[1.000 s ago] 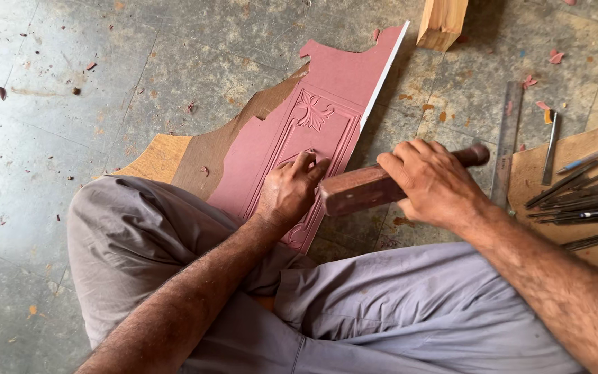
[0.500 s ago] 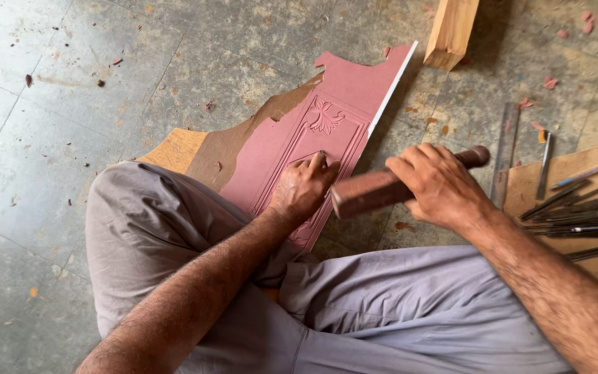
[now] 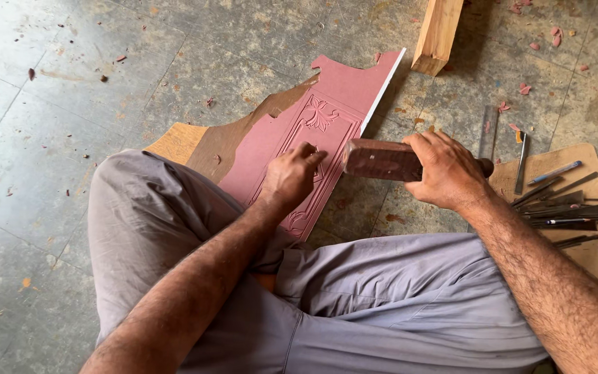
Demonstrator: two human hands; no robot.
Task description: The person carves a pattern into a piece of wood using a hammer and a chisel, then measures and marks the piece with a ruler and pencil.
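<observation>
A pink-painted wooden panel [image 3: 340,90] with a carved floral border lies on the stone floor, its near end under my raised knee. My left hand [image 3: 291,176] rests on the carving with fingers closed around a thin chisel, mostly hidden. My right hand [image 3: 446,172] grips a reddish-brown wooden mallet [image 3: 381,159], held level just right of the left hand, a short gap between them.
A pale wood block [image 3: 439,33] lies at the top. Several chisels and a blue pen [image 3: 554,201] sit on a plywood board [image 3: 555,159] at right. A metal file [image 3: 487,131] lies beside it. My grey trousers [image 3: 382,305] fill the foreground. Pink chips are scattered about.
The mallet has drawn back to the right, away from the left hand, opening a gap. The view has shifted slightly.
</observation>
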